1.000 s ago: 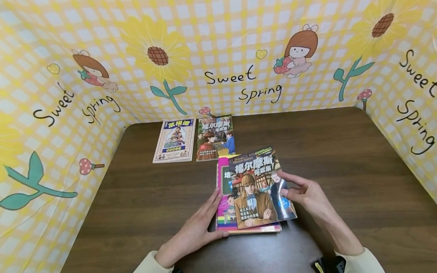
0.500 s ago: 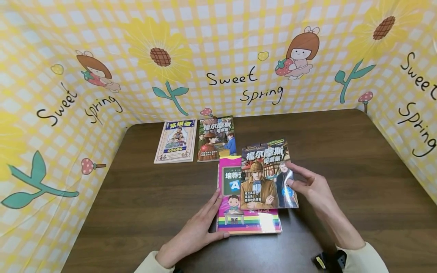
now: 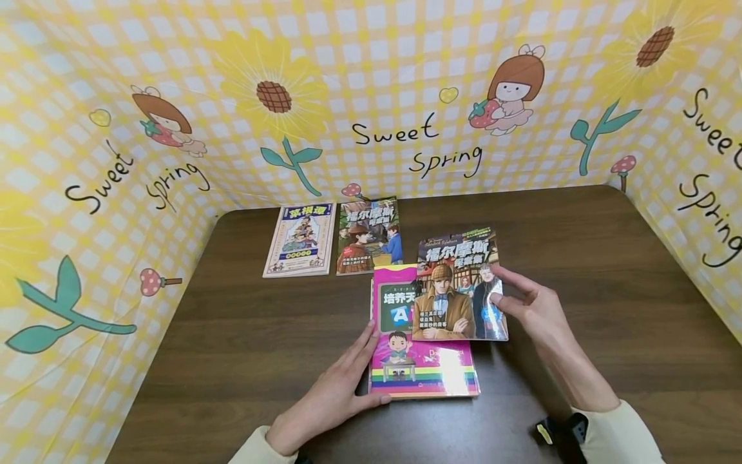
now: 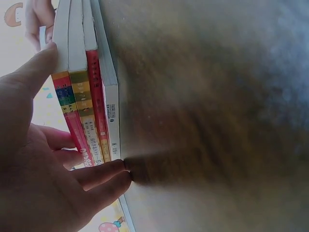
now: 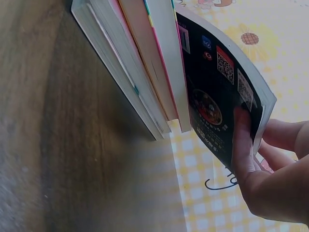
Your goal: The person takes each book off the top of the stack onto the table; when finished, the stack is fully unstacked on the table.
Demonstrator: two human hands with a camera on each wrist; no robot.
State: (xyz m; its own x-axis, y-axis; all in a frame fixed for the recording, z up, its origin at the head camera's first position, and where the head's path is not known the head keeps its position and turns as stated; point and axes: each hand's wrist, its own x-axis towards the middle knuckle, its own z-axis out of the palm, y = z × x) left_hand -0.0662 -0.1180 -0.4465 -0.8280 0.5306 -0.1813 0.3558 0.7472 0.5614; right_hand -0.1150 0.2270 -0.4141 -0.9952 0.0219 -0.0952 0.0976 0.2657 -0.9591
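Note:
My right hand (image 3: pixel 539 312) pinches the right edge of a thin comic-style book (image 3: pixel 443 303), with a detective in a brown coat on its cover. The right wrist view shows the book's dark back cover (image 5: pixel 212 92), thumb against it, lifted at an angle from the stack. Below lies a pink book (image 3: pixel 426 380), topmost of several stacked books, its upper right covered. My left hand (image 3: pixel 342 370) rests along the stack's left side, thumb at the near edge. In the left wrist view, its fingers touch the stacked spines (image 4: pixel 84 111).
Two books lie side by side at the back of the dark wooden table (image 3: pixel 243 361): a cream one (image 3: pixel 299 241) and another detective book (image 3: pixel 368 238). A yellow checked cloth (image 3: pixel 394 77) walls the table behind and at both sides.
My right hand has moved the detective book away from me and to the right, baring more of the pink cover. The left hand stays against the stack.

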